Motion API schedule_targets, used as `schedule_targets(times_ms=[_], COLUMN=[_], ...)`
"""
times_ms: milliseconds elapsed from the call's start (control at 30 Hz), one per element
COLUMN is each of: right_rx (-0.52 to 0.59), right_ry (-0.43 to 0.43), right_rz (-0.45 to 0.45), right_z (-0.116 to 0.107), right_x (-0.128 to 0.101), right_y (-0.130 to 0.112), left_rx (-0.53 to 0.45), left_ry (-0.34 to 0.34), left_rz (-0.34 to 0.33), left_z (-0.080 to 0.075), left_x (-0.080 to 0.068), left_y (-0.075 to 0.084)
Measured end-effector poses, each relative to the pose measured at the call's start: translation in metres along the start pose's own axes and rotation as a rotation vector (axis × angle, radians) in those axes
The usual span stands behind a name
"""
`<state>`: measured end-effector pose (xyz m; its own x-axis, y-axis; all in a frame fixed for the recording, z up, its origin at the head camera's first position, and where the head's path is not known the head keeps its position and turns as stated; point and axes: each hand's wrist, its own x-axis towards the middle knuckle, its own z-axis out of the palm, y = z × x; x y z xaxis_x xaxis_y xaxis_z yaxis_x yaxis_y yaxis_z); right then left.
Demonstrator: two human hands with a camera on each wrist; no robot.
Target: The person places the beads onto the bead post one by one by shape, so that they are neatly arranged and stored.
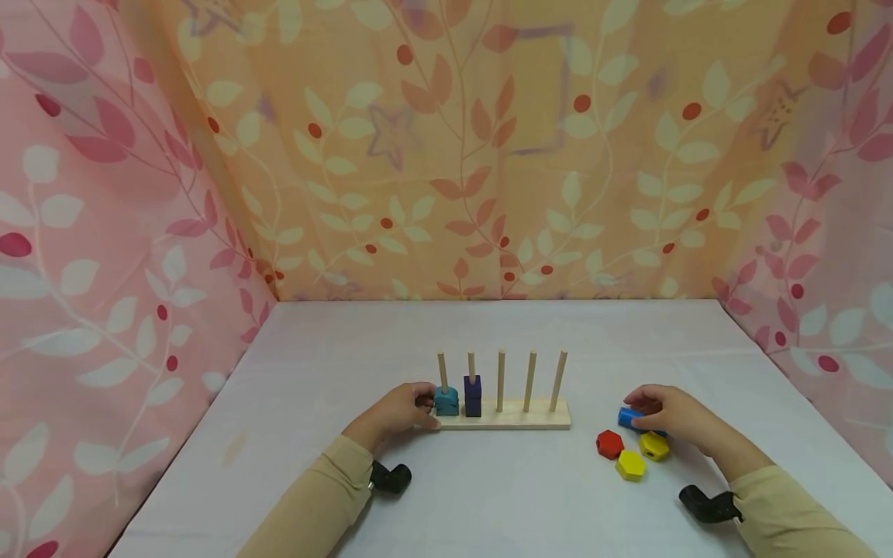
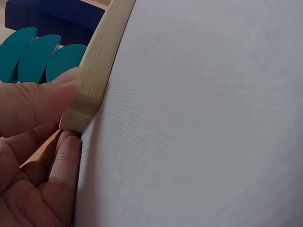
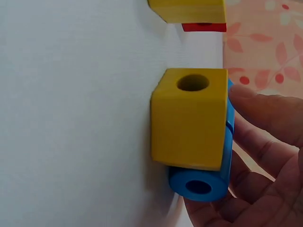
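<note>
From the head view, the left hand (image 1: 399, 411) curls its fingers round the left end of the pale wooden base board with five upright pegs (image 1: 516, 418), steadying it. The stack of teal wooden discs (image 1: 446, 401) sits on the first peg, touching the fingers, and the dark blue square blocks (image 1: 473, 396) sit on the second; the other three pegs are bare. The right hand (image 1: 663, 411) closes over the light blue wooden cylinder bead (image 1: 630, 418), well apart from the board. Just beside it lie the yellow cube bead (image 1: 653, 446), the red hexagonal bead (image 1: 609, 444) and the yellow hexagonal bead (image 1: 631, 465). To do this step well, the person would likely need to lift the cylinder clear without knocking the cube, turn its hole downward, and keep the board held firm.

In the left wrist view, the thumb and fingers (image 2: 33, 106) pinch the rounded corner of the board (image 2: 97, 71) against the white tablecloth (image 2: 203, 123), the teal discs (image 2: 33, 54) close behind.

In the right wrist view, the fingers (image 3: 270, 118) wrap the far side of the cylinder (image 3: 201, 184), which lies on its side, touching the cube (image 3: 189, 120). The grip looks loose, so firmer contact seems wise before lifting.
</note>
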<state>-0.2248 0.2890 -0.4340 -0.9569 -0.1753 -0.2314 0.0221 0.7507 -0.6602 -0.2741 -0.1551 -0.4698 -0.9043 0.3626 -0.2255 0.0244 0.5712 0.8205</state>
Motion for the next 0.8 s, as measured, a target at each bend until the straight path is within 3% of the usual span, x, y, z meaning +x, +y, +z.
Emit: schedule_targets(times_ms=[233, 800], right_rx=[-0.031, -0.081], right_ry=[-0.016, -0.006], right_rz=[-0.004, 0.018], right_z=[0.0012, 0.0016], right_x=[0.0037, 0.006], right_y=[0.0029, 0.0004], left_rx=[0.019, -0.04], left_ry=[0.0, -0.007], left_rz=[0.006, -0.012], left_z=[0.0004, 0.0005], left_x=[-0.0006, -0.0019], left_y=[0.0018, 0.0034])
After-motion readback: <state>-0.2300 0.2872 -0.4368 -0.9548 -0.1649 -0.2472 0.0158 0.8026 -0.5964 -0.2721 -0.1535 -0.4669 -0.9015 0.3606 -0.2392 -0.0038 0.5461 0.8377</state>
